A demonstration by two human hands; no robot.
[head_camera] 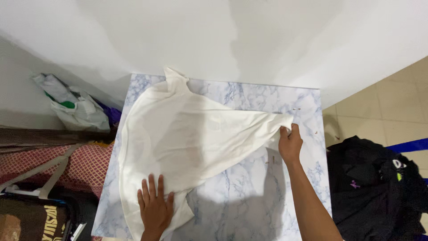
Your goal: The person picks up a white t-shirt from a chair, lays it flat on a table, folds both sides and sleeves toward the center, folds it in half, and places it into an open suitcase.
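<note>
On the marble-patterned table [249, 196], spread a white garment [187, 143] from centre toward nine o'clock. Pressed the left hand [155, 207] flat at six o'clock, fingers splayed wide, gripping nothing. Pinched a lifted corner at three o'clock in the closed right hand [290, 143]. Judged mid-spread or mid-fold; next, likely, needed that corner carried while keeping the cloth pinned.

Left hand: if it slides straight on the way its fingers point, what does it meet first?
The left hand lies flat on the white cloth, fingers pointing toward the wall. Going on, it would likely only cross more cloth, then the marble-look table edge.
</note>
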